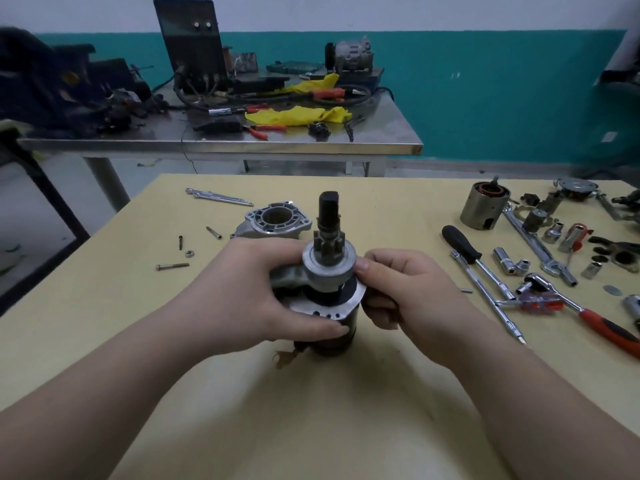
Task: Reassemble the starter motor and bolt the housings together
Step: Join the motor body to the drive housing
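We hold the dark cylindrical starter motor body [341,327] upright on the pale yellow tabletop [311,410], near its middle, with its black shaft and small toothed pinion gear [328,233] pointing upward above a round grey metal collar [329,263]. Our left hand [249,289] wraps around the left side of the assembly, fingers curled over the grey cast lever part and thumb laid along the flat silver plate with small holes [327,308]. Our right hand [405,292] grips the right side, thumb pressed against the collar's edge and fingers curled round the dark body below the plate. Behind the motor, just beyond our left hand, lies the silver cast aluminium nose housing [273,221] with its round opening facing up, not yet fitted. To its left, loose on the table, lie three long steel bolts [172,266] and a small hex nut [189,253], and farther back a pair of slim silver wrenches [218,197]. To the right sit a grey cylindrical field housing with copper windings [483,209], a black-handled screwdriver [462,244], a chrome ratchet with a red and black handle [585,311], and several chrome sockets [505,261]. Beyond the yellow table stands a steel workbench [242,145] cluttered with yellow rags [298,116], orange-handled pliers [263,129] and a black boxlike machine [192,39].
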`<action>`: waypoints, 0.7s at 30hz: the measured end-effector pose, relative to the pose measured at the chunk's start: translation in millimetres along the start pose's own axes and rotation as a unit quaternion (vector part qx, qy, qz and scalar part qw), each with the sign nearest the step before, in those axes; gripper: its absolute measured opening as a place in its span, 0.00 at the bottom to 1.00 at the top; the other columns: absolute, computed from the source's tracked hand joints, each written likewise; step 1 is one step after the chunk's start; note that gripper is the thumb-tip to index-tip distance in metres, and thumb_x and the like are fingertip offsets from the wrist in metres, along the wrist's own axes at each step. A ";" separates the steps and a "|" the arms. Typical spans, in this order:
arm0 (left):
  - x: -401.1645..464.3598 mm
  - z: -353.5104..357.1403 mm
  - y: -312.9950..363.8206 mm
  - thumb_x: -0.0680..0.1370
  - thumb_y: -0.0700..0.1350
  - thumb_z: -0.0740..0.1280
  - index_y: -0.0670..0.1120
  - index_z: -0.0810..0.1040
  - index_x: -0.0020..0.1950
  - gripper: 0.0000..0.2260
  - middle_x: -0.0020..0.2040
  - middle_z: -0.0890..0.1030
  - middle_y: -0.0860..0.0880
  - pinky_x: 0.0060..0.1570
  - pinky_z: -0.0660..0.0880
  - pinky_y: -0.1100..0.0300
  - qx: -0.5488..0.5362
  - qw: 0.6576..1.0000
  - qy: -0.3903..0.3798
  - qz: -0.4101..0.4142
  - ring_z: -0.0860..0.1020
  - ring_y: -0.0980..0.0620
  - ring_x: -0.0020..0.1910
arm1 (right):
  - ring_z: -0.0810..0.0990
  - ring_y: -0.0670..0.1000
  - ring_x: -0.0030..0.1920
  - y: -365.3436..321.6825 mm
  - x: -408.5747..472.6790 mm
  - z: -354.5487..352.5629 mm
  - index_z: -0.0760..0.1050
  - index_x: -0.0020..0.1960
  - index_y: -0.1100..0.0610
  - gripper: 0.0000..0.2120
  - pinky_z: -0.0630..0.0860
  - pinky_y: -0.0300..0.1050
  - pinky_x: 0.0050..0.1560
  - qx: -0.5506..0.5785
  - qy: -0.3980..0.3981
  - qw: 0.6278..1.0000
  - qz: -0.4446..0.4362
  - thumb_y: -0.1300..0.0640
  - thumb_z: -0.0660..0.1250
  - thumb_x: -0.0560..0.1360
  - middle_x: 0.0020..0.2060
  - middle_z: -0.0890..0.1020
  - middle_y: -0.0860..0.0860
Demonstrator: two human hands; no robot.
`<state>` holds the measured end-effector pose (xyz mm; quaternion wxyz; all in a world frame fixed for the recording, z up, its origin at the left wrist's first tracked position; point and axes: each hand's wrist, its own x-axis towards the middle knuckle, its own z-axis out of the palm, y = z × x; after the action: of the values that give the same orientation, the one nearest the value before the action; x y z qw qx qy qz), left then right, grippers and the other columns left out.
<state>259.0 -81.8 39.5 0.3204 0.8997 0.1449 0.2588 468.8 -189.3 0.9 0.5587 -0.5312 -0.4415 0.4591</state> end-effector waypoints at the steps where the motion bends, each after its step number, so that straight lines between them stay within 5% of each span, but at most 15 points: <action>1: 0.6 -0.2 -3.1 0.65 0.52 0.88 0.67 0.84 0.58 0.25 0.54 0.87 0.65 0.51 0.75 0.75 -0.017 1.000 0.000 -0.013 0.84 0.64 0.56 | 0.62 0.50 0.28 0.5 1.1 2.8 0.71 0.37 0.64 0.19 0.60 0.42 0.30 0.016 0.005 1.000 0.005 0.49 0.70 0.76 0.27 0.62 0.50; 6: -15.7 10.0 -25.0 0.64 0.55 0.89 0.70 0.76 0.73 0.41 0.64 0.84 0.64 0.58 0.76 0.73 -0.082 0.992 0.092 -0.014 0.82 0.62 0.64 | 0.62 0.49 0.27 4.5 5.7 6.0 0.73 0.36 0.57 0.16 0.62 0.40 0.28 0.057 0.026 0.998 0.008 0.55 0.69 0.82 0.27 0.62 0.49; 9: -23.1 24.6 -39.2 0.62 0.53 0.87 0.64 0.79 0.72 0.40 0.65 0.85 0.55 0.61 0.80 0.64 -0.178 0.969 0.165 -0.055 0.84 0.52 0.66 | 0.59 0.49 0.28 6.1 6.5 5.1 0.72 0.39 0.60 0.15 0.60 0.40 0.28 0.087 0.044 0.995 0.017 0.58 0.66 0.84 0.28 0.59 0.50; 12: -18.7 31.5 -45.5 0.62 0.50 0.87 0.58 0.83 0.67 0.34 0.63 0.87 0.51 0.58 0.82 0.58 -0.251 0.953 0.151 -0.079 0.86 0.49 0.63 | 0.57 0.49 0.29 6.9 7.1 8.1 0.72 0.40 0.61 0.14 0.59 0.40 0.28 0.102 0.057 0.993 0.018 0.59 0.65 0.84 0.28 0.59 0.50; 16: -16.4 25.9 -44.6 0.61 0.47 0.87 0.58 0.87 0.55 0.24 0.50 0.89 0.52 0.40 0.81 0.67 -0.264 0.945 0.174 -0.088 0.88 0.56 0.47 | 0.56 0.49 0.30 8.0 11.2 21.3 0.71 0.41 0.60 0.12 0.58 0.41 0.29 0.128 0.067 0.989 0.017 0.60 0.64 0.84 0.28 0.59 0.50; 21: -22.7 12.8 -50.7 0.60 0.49 0.88 0.57 0.87 0.56 0.26 0.52 0.89 0.52 0.42 0.82 0.66 -0.257 0.943 0.194 -0.081 0.88 0.55 0.50 | 0.63 0.50 0.29 6.1 22.8 21.9 0.73 0.39 0.59 0.11 0.61 0.44 0.31 0.100 -0.006 0.995 0.027 0.55 0.70 0.76 0.28 0.65 0.53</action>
<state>242.6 -59.7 -10.5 0.5261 0.7042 0.2053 0.4303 451.3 -162.6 -4.1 0.5935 -0.4817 -0.3825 0.5190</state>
